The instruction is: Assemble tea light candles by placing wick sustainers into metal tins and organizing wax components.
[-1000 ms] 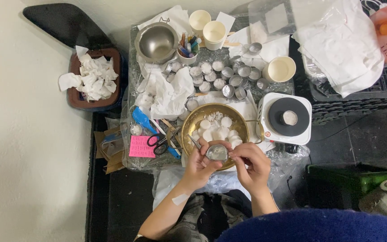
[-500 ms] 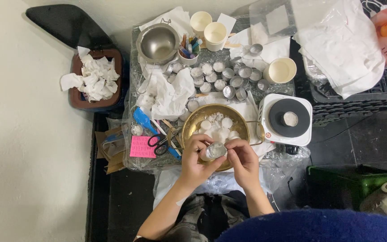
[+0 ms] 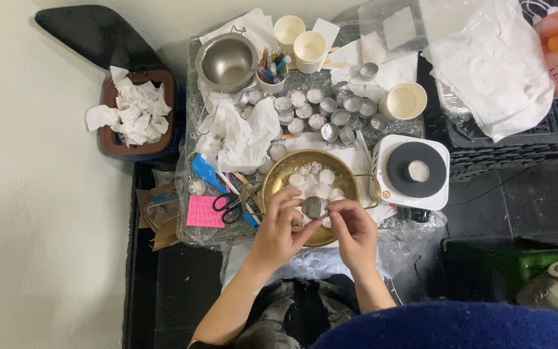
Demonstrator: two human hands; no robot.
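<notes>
Overhead view of a person seated at a cluttered low table; both hands are meeting over the near rim of a brass bowl (image 3: 279, 176), which is holding white wax discs (image 3: 320, 183) and crumbs. Left hand (image 3: 280, 227) is curling its fingers around a small round metal cup (image 3: 314, 207), gripping it from the left; right hand (image 3: 352, 229) is pinching the same cup from the right with thumb and fingertips, so both hands are grasping it together; the cup is sitting between the two hands, just above the bowl's near edge. Beyond the bowl, a cluster of similar small metal cups (image 3: 323, 114) is standing on the table, some appearing filled with white; behind them are lying a steel bowl with a handle (image 3: 227, 61), a cup of coloured sticks (image 3: 271, 71) and paper cups (image 3: 310, 47). Right of the brass bowl, a white hot plate (image 3: 414, 171) with a black round top is bearing one small cup at its centre. Left of the bowl are lying black-handled scissors (image 3: 228, 207), a pink card (image 3: 205, 212), a blue tool (image 3: 205, 173) and crumpled white paper (image 3: 247, 134); farther left, a brown bin (image 3: 112, 143) is holding crumpled tissues.
</notes>
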